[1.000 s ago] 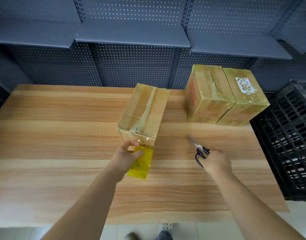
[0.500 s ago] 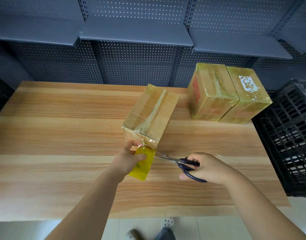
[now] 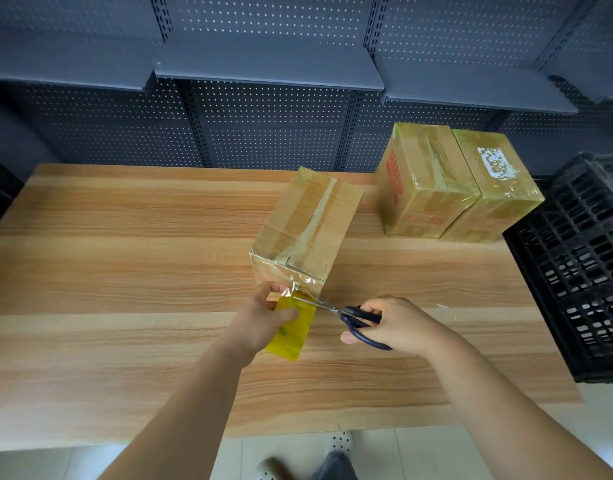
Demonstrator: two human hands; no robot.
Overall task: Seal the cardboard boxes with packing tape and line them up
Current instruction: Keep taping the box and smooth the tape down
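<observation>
A cardboard box [image 3: 307,230] stands on the wooden table [image 3: 125,271], its top seam covered with clear tape that runs down the near face. My left hand [image 3: 263,317] grips a yellowish roll of packing tape [image 3: 293,332] just below the box's near edge. My right hand [image 3: 398,323] holds dark-handled scissors [image 3: 350,315], whose blades reach the stretched tape between the roll and the box. Two taped boxes stand side by side at the back right, one with red print [image 3: 423,178], the other with a white label [image 3: 492,181].
A black plastic crate [image 3: 582,265] sits against the table's right edge. Grey perforated shelving [image 3: 263,71] rises behind the table. My shoes show on the floor below the table's near edge.
My right hand lifted the scissors off the table and brought them left to the tape at the box's near edge. The left hand stayed on the roll.
</observation>
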